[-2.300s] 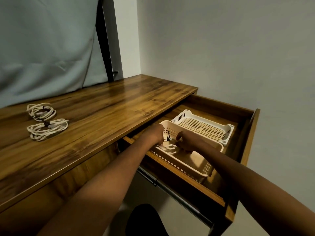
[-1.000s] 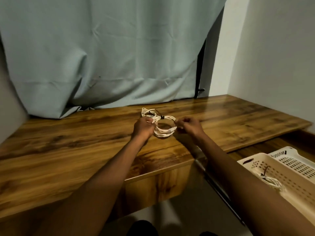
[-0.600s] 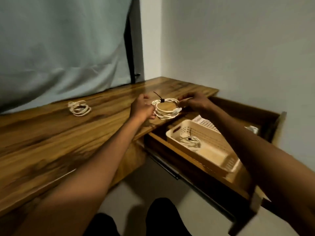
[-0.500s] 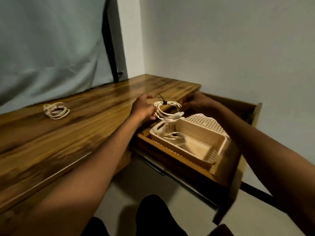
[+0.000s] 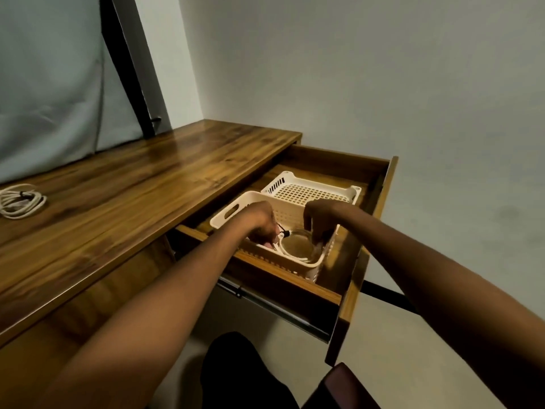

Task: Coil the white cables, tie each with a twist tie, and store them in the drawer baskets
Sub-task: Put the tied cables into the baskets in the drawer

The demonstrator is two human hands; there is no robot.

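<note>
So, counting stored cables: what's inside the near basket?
Inside the near basket, one coiled white cable shows between both hands. Anything beneath the left hand is covered.

no text, label, brand, number or sign can be read anywhere in the view.
</note>
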